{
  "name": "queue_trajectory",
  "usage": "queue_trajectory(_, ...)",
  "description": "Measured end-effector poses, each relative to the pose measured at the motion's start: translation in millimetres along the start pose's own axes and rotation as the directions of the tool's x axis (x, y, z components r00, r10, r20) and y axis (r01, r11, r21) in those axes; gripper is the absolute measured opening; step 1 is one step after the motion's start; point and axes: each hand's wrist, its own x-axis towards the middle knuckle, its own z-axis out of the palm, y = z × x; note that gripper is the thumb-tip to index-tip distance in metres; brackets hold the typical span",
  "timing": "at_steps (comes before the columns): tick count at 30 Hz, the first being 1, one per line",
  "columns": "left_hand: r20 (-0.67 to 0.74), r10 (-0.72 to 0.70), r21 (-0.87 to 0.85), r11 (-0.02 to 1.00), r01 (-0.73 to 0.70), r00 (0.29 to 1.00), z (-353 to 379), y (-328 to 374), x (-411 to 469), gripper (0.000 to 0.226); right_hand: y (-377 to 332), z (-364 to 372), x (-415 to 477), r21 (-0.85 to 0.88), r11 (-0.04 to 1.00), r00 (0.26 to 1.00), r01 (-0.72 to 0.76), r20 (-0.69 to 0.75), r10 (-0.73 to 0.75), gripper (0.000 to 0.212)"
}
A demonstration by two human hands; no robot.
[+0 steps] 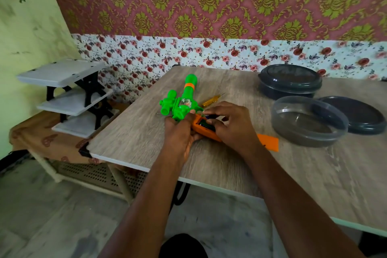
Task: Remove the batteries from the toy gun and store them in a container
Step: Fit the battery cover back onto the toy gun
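A green toy gun (pixel 185 98) with an orange grip (pixel 206 131) lies on the wooden table (pixel 230 165), barrel pointing away. My left hand (pixel 180 132) grips the gun's body where green meets orange. My right hand (pixel 232 123) reaches into the open battery compartment, fingers curled onto a dark battery (pixel 209 117). An orange compartment cover (pixel 269 141) lies on the table just right of my right wrist. An open grey transparent container (pixel 307 123) stands to the right.
The container's dark lid (pixel 356 115) leans against it on the right. A second, closed dark container (pixel 290 80) stands behind. A yellow-handled screwdriver (pixel 211 99) lies beyond the gun. A small white shelf rack (pixel 69 94) stands left of the table.
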Motion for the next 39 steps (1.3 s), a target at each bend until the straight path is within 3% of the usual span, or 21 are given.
queue_trajectory(6,0.001,0.009,0.018,1.000,-0.009,1.000,2,2,-5,0.031,-6,4,-2,0.049,0.996,0.995,-0.080,-0.057,0.083,0.014)
queue_trajectory(13,-0.030,0.028,0.020,0.999,-0.028,0.999,3,2,-6,0.034,-6,13,0,0.001,0.998,0.998,-0.061,-0.030,0.061,0.013)
queue_trajectory(21,-0.011,0.026,0.010,1.000,-0.026,1.000,3,1,-7,0.031,-4,10,-3,-0.012,0.999,0.999,-0.034,0.015,0.034,0.017)
queue_trajectory(27,-0.001,0.028,0.022,0.999,-0.028,1.000,4,1,-5,0.009,-12,7,-1,-0.269,0.949,0.980,0.163,0.155,-0.125,0.039)
queue_trajectory(30,-0.019,0.030,0.041,0.999,-0.029,0.999,5,1,-6,0.009,-16,3,-1,-0.336,0.917,0.969,0.215,0.188,-0.158,0.036)
queue_trajectory(33,-0.023,0.032,0.050,0.998,-0.031,0.999,5,1,-6,0.016,-15,1,-3,-0.338,0.924,0.966,0.180,0.239,-0.101,0.022)
queue_trajectory(39,-0.018,0.031,0.046,0.999,-0.030,0.999,5,1,-5,0.016,-20,-7,-8,-0.301,0.931,0.964,0.205,0.229,-0.137,0.042)
